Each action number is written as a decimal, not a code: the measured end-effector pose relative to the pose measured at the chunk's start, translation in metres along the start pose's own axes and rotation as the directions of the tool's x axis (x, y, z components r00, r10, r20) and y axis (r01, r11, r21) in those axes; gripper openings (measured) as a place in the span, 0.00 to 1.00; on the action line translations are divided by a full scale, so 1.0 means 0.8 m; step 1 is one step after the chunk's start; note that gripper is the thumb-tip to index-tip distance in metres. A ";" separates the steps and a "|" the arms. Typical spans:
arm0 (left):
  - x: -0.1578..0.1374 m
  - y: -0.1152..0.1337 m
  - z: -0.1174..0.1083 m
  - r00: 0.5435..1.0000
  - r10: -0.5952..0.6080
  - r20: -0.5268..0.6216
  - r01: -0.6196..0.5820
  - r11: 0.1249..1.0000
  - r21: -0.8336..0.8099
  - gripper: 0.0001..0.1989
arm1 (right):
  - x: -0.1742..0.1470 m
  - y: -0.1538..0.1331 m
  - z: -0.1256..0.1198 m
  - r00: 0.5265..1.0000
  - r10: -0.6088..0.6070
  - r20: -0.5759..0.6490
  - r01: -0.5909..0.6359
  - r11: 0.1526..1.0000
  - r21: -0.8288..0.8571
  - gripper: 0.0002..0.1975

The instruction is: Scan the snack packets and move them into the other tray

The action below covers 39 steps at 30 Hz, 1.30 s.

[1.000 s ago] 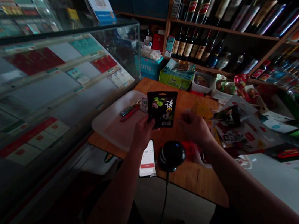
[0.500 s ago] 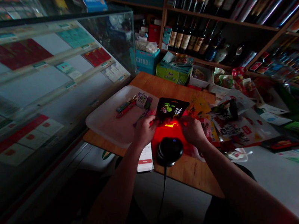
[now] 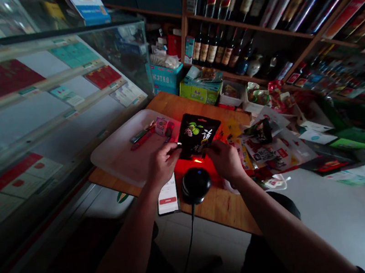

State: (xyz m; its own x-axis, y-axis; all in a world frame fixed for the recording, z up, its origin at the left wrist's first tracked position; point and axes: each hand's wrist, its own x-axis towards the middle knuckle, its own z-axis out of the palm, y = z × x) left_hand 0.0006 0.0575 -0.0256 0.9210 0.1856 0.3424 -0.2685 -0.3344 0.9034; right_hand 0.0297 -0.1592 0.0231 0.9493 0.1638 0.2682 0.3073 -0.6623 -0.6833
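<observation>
Between my two hands is a black snack pouch [image 3: 199,131] with green fruit and white characters printed on its front. My left hand [image 3: 163,163] pinches its left edge, and my right hand [image 3: 223,160] grips its lower right corner. Just below the pouch stands a black round-headed scanner [image 3: 196,184] on a cable, casting red light onto the pouch's lower edge and the wooden table [image 3: 230,209]. A phone [image 3: 168,198] with a lit white screen and a red button lies under my left wrist.
A white tray [image 3: 113,159] with several small packets and pens sits at the left. Loose snack packets [image 3: 275,152] are heaped at the right. A glass display case [image 3: 60,109] borders the left side; bottle shelves [image 3: 248,29] stand behind.
The black pouch has tilted more upright, so more of its printed front shows. Both hands still hold it. The whole view has shifted, with the scene sliding left.
</observation>
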 end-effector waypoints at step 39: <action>0.054 0.268 0.367 0.775 0.347 0.528 -0.468 0.877 0.112 0.12 | -0.117 0.172 -0.302 0.832 0.180 -0.524 -0.308 0.937 -0.167 0.19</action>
State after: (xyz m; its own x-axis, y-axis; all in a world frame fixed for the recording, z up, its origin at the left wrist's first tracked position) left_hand 0.0654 -0.2775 0.1067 0.7700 -0.4598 0.4423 -0.6349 -0.4834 0.6027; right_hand -0.0325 -0.4427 0.0682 0.8111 -0.3661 0.4562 -0.0153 -0.7929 -0.6092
